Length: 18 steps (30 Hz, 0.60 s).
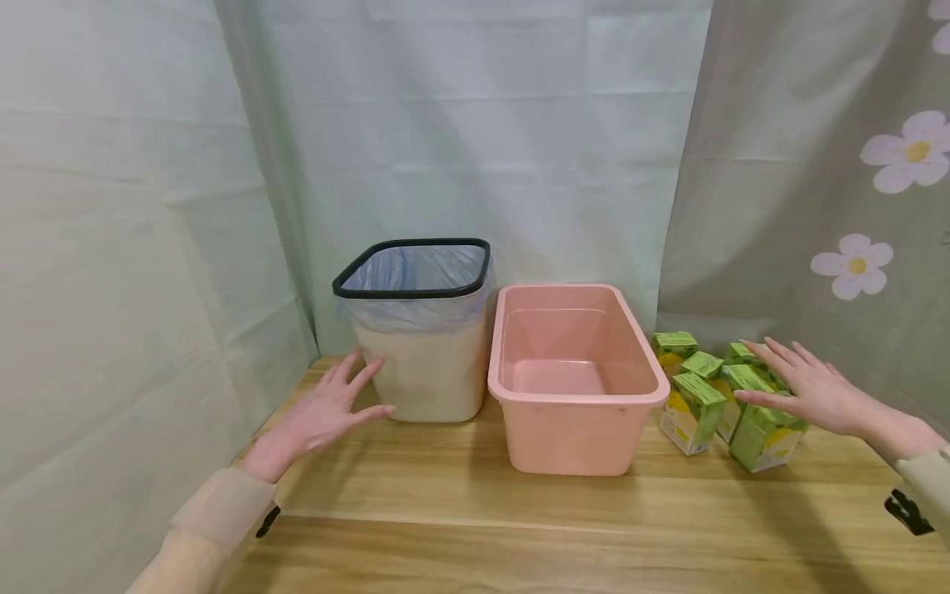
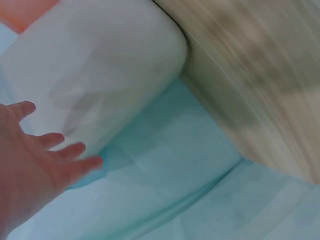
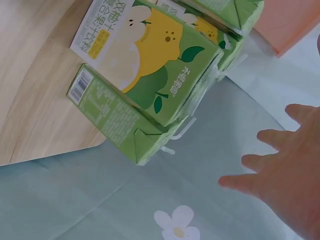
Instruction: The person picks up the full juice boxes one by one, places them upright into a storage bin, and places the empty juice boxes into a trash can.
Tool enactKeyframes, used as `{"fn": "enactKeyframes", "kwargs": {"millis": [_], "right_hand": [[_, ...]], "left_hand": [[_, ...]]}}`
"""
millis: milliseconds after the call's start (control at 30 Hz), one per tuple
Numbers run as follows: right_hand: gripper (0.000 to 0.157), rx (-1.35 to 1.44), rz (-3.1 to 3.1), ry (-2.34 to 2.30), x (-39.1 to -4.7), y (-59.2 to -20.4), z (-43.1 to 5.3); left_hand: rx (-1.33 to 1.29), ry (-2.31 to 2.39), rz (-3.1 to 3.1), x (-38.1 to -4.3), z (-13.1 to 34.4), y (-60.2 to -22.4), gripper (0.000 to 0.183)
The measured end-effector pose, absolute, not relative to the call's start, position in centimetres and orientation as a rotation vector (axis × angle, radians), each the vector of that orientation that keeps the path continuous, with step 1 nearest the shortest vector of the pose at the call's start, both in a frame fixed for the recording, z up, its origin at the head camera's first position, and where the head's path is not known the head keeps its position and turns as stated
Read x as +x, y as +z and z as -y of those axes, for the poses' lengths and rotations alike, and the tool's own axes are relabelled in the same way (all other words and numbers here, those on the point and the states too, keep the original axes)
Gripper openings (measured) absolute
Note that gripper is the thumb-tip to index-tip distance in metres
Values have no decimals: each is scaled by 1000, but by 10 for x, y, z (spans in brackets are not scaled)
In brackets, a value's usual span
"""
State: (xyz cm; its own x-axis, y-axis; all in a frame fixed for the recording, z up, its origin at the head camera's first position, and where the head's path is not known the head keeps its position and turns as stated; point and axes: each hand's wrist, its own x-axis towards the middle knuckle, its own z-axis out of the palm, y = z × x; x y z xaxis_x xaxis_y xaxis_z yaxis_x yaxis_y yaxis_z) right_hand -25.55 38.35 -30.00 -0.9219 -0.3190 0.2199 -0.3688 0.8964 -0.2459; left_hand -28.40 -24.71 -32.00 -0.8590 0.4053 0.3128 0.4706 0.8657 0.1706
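Observation:
My left hand (image 1: 319, 417) hovers with spread fingers at the near left of a white trash bin (image 1: 426, 371). In the left wrist view the same hand (image 2: 37, 165) holds nothing, and the bin's side (image 2: 110, 60) lies beyond it. On the right, my right hand (image 1: 812, 388) is raised above several green juice cartons (image 1: 768, 433), its fingers spread. The right wrist view shows that hand (image 3: 285, 160) apart from the cartons (image 3: 165, 60), which carry yellow fruit pictures and straws.
A pink plastic tub (image 1: 571, 437) stands between the bin and the cartons. The bin has a black rim (image 1: 411, 294) and a thin translucent liner (image 1: 416, 313). Everything stands on a wooden table (image 1: 445, 528), with pale curtains (image 1: 475, 124) behind and at the sides.

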Motion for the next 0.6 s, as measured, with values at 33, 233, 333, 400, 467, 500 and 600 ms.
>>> {"fn": "enactKeyframes", "kwargs": {"millis": [33,233,333,400,467,500,600], "right_hand": [[82,551,2877,446,-256,-300,-383],[83,642,2829,534,-261,-298,-375],[85,646,2839,553,-262,-297,-369],[86,648,2839,561,-263,-296,-366],[86,651,2837,556,-264,-297,-362],[87,650,2839,554,-264,-297,-361],[89,640,2852,549,-267,-298,-358]], "left_hand": [[-675,-387,2769,-284,246,-320,76],[-755,-538,2725,-285,237,-315,74],[-759,-574,2739,-284,230,-310,74],[-749,-594,2752,-284,226,-308,74],[-749,-605,2762,-284,222,-307,74],[-755,-612,2763,-284,220,-307,75],[-787,-638,2748,-287,213,-308,74]]}}
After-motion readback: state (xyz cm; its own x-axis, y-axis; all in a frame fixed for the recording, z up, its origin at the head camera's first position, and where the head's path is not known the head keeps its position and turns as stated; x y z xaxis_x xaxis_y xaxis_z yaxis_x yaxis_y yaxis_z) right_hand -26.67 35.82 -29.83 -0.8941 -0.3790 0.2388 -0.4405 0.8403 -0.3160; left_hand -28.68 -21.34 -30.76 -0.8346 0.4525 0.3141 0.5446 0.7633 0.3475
